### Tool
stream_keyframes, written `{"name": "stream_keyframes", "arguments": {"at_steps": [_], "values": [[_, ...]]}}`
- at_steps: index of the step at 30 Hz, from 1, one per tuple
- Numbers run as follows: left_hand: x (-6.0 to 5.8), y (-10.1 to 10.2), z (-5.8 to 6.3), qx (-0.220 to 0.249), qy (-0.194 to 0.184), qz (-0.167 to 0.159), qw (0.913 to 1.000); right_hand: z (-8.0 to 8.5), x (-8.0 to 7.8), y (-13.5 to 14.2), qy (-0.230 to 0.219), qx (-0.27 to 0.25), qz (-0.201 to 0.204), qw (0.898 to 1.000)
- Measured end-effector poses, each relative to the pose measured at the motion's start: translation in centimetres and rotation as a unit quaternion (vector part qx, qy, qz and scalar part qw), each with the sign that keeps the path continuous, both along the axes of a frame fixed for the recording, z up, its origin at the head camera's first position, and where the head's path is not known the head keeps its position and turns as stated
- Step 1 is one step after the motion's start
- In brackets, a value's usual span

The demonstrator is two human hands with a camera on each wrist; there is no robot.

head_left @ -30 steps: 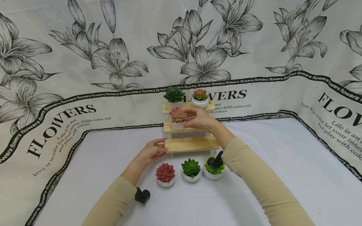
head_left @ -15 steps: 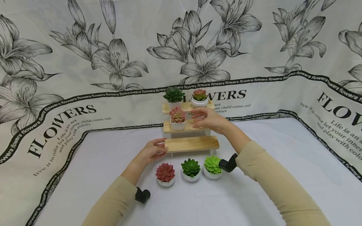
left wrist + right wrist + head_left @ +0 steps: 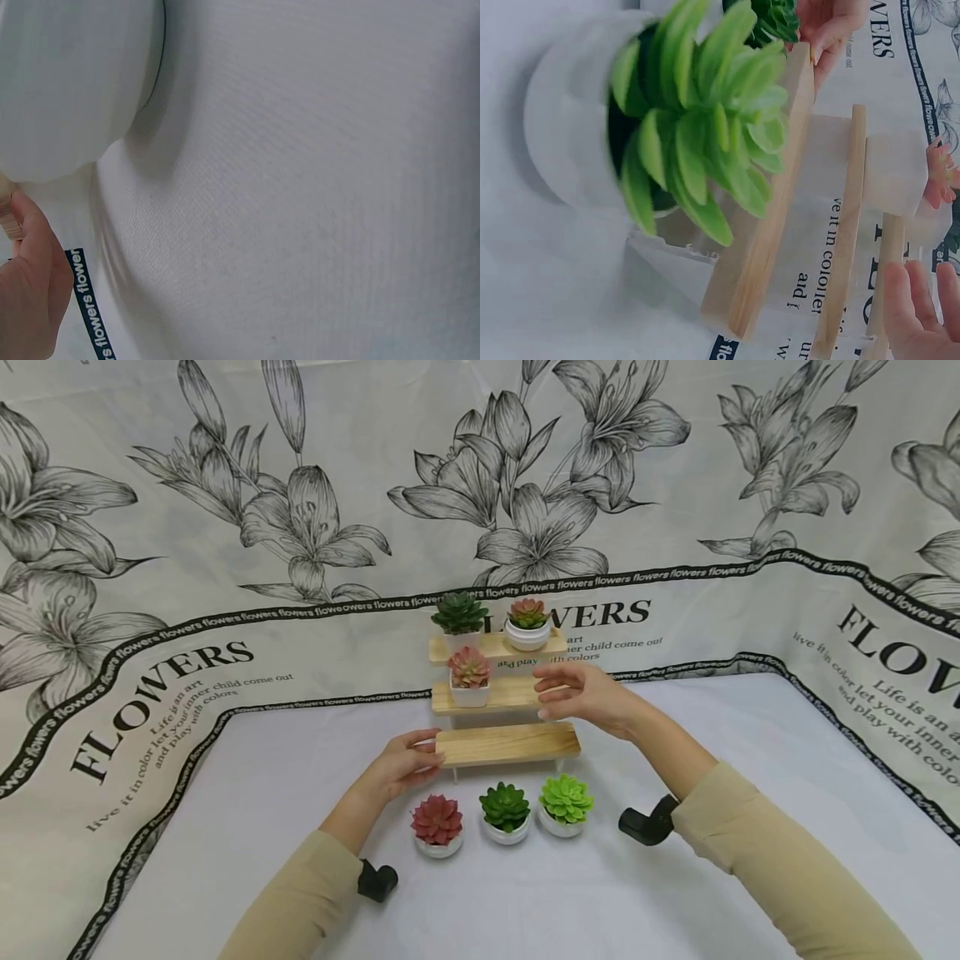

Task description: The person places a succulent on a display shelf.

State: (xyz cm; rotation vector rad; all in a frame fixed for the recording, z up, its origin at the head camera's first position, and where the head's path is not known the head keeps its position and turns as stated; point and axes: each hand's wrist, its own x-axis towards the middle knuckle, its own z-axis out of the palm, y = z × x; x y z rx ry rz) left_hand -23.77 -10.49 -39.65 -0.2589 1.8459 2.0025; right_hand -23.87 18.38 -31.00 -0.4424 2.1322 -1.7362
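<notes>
A three-tier wooden display stand (image 3: 510,744) stands at mid-table. My left hand (image 3: 402,762) holds the left end of its lowest plank, thumb and fingers at the edge. My right hand (image 3: 588,697) is by the right end of the middle plank, fingers loosely bent and holding nothing. A pink succulent in a square white pot (image 3: 469,675) sits on the left of the middle plank. On the top plank are a dark green succulent (image 3: 461,614) at left and an orange-tipped succulent (image 3: 528,620) in a round pot at right. The lowest plank bears no pot.
Three succulents in round white pots line up before the stand: red (image 3: 437,824), green (image 3: 506,811) and lime green (image 3: 566,802). The lime one looms large in the right wrist view. Behind the white-covered table (image 3: 510,906) hangs a flower-printed cloth (image 3: 345,647).
My right hand has let go of the pink succulent's pot and drawn away to the right. The pot stays on the middle plank, and my left hand keeps its place.
</notes>
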Motion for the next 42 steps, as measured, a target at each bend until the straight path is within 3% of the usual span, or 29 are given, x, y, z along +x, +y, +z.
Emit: {"name": "stream_keyframes", "arguments": {"at_steps": [29, 42], "values": [[-0.1, -0.1, 0.0, 0.003, -0.006, -0.001, 1.0000, -5.0, 5.2, 5.1, 0.003, 0.024, 0.032, 0.999], [-0.1, -0.1, -0.1, 0.006, -0.005, 0.000, 1.0000, -8.0, 6.3, 5.9, -0.006, 0.002, 0.074, 0.997]]}}
